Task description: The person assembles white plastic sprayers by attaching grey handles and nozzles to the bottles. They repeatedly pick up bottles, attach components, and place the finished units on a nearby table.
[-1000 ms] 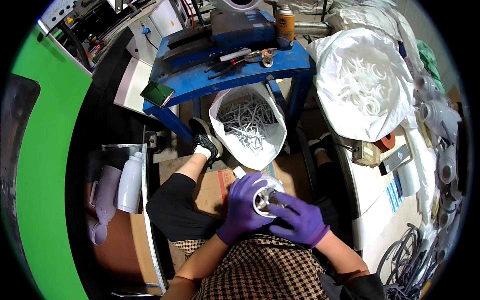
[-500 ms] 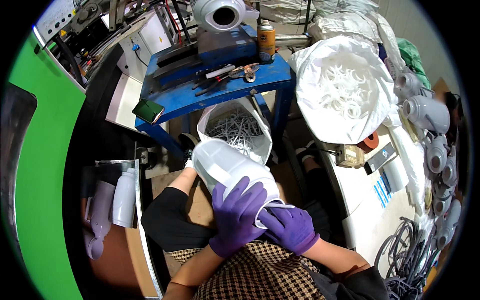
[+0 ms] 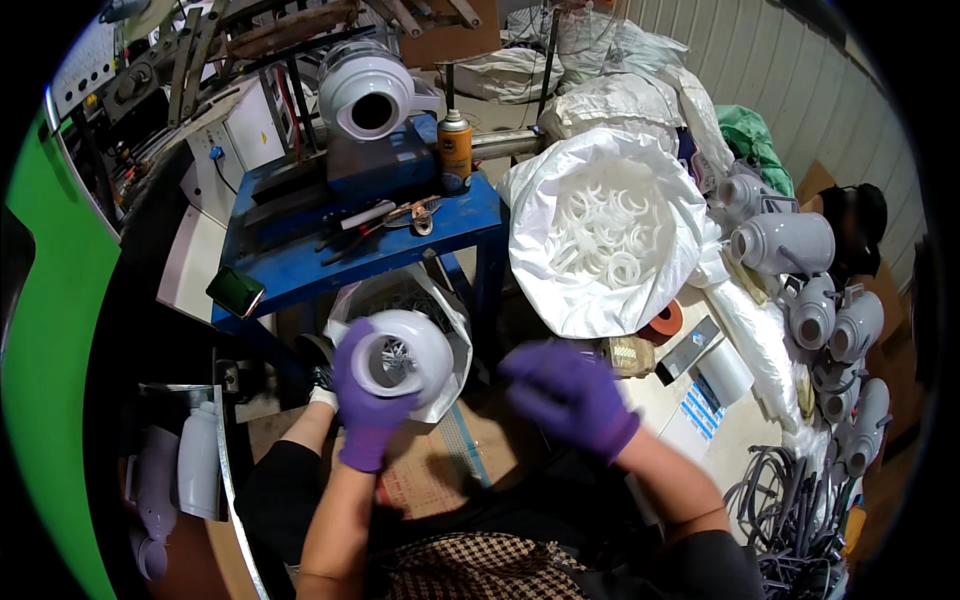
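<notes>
My left hand [image 3: 368, 415], in a purple glove, is closed round the side of a pale grey plastic jug body [image 3: 425, 350]. Its round opening faces up toward me, and through it I see strips in the bag below. My right hand [image 3: 575, 398], also gloved in purple, is apart from the jug body, to its right. Motion smears its fingers, so I cannot make out whether anything is in them. Directly under the jug body stands a white bag [image 3: 455, 330] of thin grey plastic strips.
A blue bench [image 3: 340, 255] carries pliers, a spray can [image 3: 455, 150] and another jug body [image 3: 365, 90]. Right of it is a big white sack [image 3: 540, 285] of white rings. Jug bodies [image 3: 785, 243] and cables [image 3: 775, 500] line the right side; a person [image 3: 855, 225] is beyond.
The jug body has moved left and tipped so its opening faces me. My right hand has come off it and moved right. The whole view has shifted.
</notes>
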A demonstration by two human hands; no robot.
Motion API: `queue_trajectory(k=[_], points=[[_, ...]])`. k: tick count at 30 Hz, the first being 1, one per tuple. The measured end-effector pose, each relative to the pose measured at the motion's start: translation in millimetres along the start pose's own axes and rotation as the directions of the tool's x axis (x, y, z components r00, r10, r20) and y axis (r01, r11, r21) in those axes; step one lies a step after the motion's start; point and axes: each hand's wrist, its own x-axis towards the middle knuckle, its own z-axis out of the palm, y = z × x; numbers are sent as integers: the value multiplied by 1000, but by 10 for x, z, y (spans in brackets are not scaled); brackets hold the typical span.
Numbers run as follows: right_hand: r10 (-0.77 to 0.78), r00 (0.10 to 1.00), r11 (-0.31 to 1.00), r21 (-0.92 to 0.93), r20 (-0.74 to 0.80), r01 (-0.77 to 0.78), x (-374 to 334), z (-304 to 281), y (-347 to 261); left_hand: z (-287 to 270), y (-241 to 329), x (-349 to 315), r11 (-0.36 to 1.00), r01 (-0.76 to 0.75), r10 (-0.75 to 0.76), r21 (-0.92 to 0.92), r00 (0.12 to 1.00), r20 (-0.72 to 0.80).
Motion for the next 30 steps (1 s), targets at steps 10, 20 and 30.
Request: queue_trajectory(k=[10, 20, 30], points=[[691, 719, 232, -966, 80, -115, 163, -988, 2059, -585, 826, -192, 941, -286, 296, 180, 955, -29], [-65, 980, 714, -695, -187, -85, 8, -1095, 2152, -532, 944, -814, 998, -68, 61, 11, 947, 316], [-17, 976, 800, 589, 218, -118, -396, 677, -537, -455, 768, -829, 1000, -8, 5, 5, 933, 359]])
